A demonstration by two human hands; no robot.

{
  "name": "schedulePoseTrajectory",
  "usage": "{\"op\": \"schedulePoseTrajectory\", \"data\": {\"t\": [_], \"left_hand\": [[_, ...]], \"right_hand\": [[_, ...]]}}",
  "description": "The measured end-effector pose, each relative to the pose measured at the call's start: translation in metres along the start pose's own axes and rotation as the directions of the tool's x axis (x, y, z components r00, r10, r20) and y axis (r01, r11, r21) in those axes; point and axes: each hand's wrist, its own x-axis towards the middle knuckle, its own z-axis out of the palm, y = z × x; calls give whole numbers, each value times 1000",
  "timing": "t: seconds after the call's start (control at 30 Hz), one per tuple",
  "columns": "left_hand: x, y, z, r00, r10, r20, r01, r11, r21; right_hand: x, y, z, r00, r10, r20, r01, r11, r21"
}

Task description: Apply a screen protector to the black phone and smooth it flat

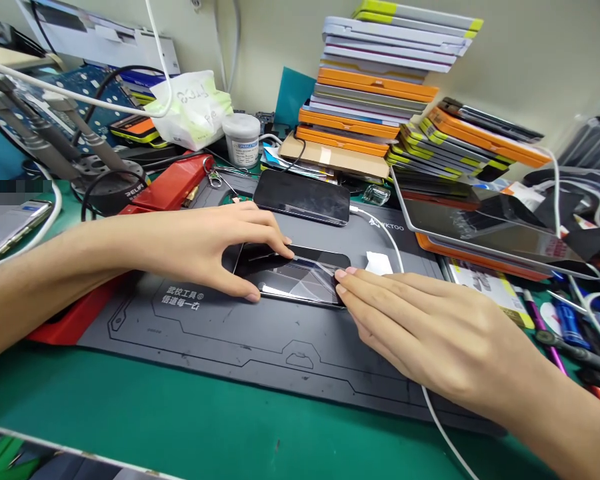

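A black phone (300, 275) lies flat on the dark grey work mat (260, 333), with a clear film (307, 277) on its screen. My left hand (200, 247) spans the phone's left end, thumb on the near edge and fingers on the far edge. My right hand (430, 327) lies flat on the mat, fingers stretched out and together, their tips pressing the film at the phone's right end.
A second black phone (303, 195) lies behind, plugged into a white cable (395, 240). Stacks of orange and grey boxes (375, 87) stand at the back. Tablets (480, 227) lie right, a red case (175, 183) and white jar (241, 139) left, tools (570, 327) far right.
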Motion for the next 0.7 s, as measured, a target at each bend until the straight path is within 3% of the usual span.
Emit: {"op": "schedulePoseTrajectory", "data": {"t": [0.7], "left_hand": [[1, 5, -3, 999, -5, 35, 5, 1000, 5]], "right_hand": [[-1, 3, -5, 999, 0, -38, 0, 1000, 11]]}}
